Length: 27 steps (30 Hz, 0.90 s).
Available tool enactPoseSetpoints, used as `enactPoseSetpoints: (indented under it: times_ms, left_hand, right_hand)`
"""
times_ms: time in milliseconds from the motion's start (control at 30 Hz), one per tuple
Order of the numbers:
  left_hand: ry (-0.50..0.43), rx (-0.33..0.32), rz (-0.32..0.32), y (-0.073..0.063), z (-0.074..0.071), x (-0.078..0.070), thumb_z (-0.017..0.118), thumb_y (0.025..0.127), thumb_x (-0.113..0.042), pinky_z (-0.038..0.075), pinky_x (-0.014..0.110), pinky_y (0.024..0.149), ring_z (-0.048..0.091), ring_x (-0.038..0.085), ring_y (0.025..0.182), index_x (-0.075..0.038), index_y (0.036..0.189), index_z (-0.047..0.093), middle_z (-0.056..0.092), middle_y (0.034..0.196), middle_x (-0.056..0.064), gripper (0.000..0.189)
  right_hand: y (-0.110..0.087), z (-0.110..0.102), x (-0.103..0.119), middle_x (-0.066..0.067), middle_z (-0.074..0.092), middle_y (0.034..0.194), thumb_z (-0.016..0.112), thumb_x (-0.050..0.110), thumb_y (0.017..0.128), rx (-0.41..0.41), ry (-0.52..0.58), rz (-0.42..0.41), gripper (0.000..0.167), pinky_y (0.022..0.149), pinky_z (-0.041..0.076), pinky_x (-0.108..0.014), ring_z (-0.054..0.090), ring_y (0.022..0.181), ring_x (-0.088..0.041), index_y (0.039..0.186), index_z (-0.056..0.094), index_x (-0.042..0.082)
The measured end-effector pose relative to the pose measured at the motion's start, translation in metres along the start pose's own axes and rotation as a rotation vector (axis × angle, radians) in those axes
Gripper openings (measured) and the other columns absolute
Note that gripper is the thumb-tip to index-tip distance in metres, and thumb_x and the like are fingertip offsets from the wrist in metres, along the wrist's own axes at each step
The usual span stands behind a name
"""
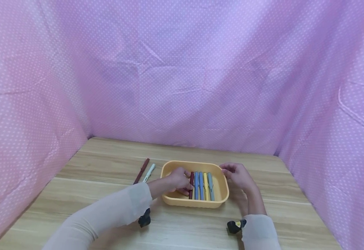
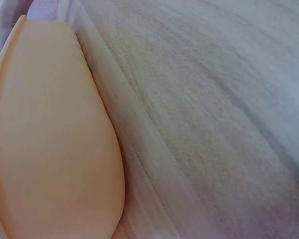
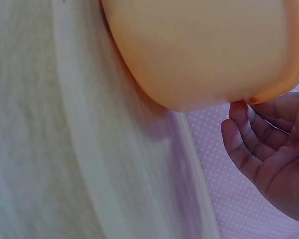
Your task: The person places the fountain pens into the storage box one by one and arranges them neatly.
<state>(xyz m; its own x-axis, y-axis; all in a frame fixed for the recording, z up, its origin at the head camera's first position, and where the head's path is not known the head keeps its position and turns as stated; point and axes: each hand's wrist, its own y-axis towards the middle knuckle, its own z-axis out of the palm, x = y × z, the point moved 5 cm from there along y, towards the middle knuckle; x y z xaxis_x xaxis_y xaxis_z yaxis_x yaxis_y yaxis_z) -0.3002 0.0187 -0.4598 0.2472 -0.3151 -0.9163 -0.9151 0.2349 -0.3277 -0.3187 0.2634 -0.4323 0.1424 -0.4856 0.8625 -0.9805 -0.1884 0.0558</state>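
A yellow-orange plastic basket [image 1: 194, 205] stands on the table with a row of pens lying side by side in it. My left hand [image 1: 178, 180] reaches inside and holds the dark red pen [image 1: 192, 177] at the row's left end. To its right lie two blue pens [image 1: 201, 187], a yellow pen [image 1: 205, 189] and a grey-green pen [image 1: 211, 189]. At the basket's far right corner, my right hand [image 1: 238, 176] grips the rim. In the right wrist view its curled fingers [image 3: 239, 134] meet the basket wall; the left wrist view shows only the basket's outside.
Left of the basket, another dark red pen [image 1: 142, 170] and a pale mint pen [image 1: 149, 172] lie slanted on the wooden table [image 1: 106, 159], partly behind the left sleeve. Pink dotted cloth [image 1: 182, 86] surrounds the table at the back and sides.
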Motion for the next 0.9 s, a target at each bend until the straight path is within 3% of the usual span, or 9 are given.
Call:
enactPoseSetpoints:
  times_ms: [233, 500, 667, 800, 900]
  left_hand:
    - [-0.022, 0.026, 0.002, -0.001, -0.002, 0.0, 0.074, 0.082, 0.017, 0.064, 0.032, 0.056, 0.071, 0.026, 0.063, 0.013, 0.124, 0.051, 0.067, 0.089, 0.02, 0.048]
    - [0.031, 0.009, 0.015, -0.003, -0.009, -0.009, 0.068, 0.078, 0.02, 0.064, 0.033, 0.055, 0.069, 0.024, 0.055, 0.012, 0.13, 0.051, 0.072, 0.084, 0.022, 0.055]
    - [0.054, 0.03, 0.065, -0.006, -0.021, -0.018, 0.07, 0.077, 0.017, 0.065, 0.036, 0.062, 0.073, 0.028, 0.064, 0.01, 0.132, 0.052, 0.072, 0.087, 0.018, 0.058]
    - [0.017, 0.058, 0.087, -0.007, -0.031, -0.024, 0.068, 0.076, 0.018, 0.066, 0.037, 0.067, 0.074, 0.035, 0.082, 0.008, 0.135, 0.05, 0.068, 0.099, 0.018, 0.063]
    - [-0.033, 0.079, 0.1, -0.009, -0.037, -0.027, 0.068, 0.08, 0.018, 0.066, 0.037, 0.069, 0.071, 0.041, 0.095, 0.008, 0.138, 0.046, 0.064, 0.107, 0.021, 0.063]
  right_hand:
    - [0.001, 0.001, -0.001, -0.019, 0.072, 0.109, 0.057, 0.001, 0.103, 0.002, -0.001, -0.002, 0.021, 0.082, 0.062, -0.032, 0.07, 0.093, -0.022, 0.119, 0.068, -0.007]
    - [0.001, 0.001, -0.003, -0.016, 0.073, 0.107, 0.058, 0.001, 0.102, 0.0, 0.001, 0.003, 0.02, 0.08, 0.062, -0.029, 0.07, 0.091, -0.023, 0.117, 0.069, -0.006]
    - [0.001, 0.0, -0.003, -0.019, 0.072, 0.109, 0.058, 0.001, 0.102, 0.008, 0.005, -0.01, 0.021, 0.082, 0.062, -0.032, 0.07, 0.093, -0.025, 0.119, 0.068, -0.008]
    - [0.001, 0.0, -0.002, -0.018, 0.072, 0.109, 0.057, 0.002, 0.103, 0.005, 0.007, -0.004, 0.022, 0.083, 0.062, -0.032, 0.07, 0.093, -0.025, 0.119, 0.068, -0.007]
    - [0.001, 0.0, -0.002, -0.018, 0.072, 0.109, 0.057, 0.001, 0.103, 0.003, 0.001, -0.003, 0.021, 0.082, 0.061, -0.031, 0.07, 0.093, -0.024, 0.119, 0.068, -0.007]
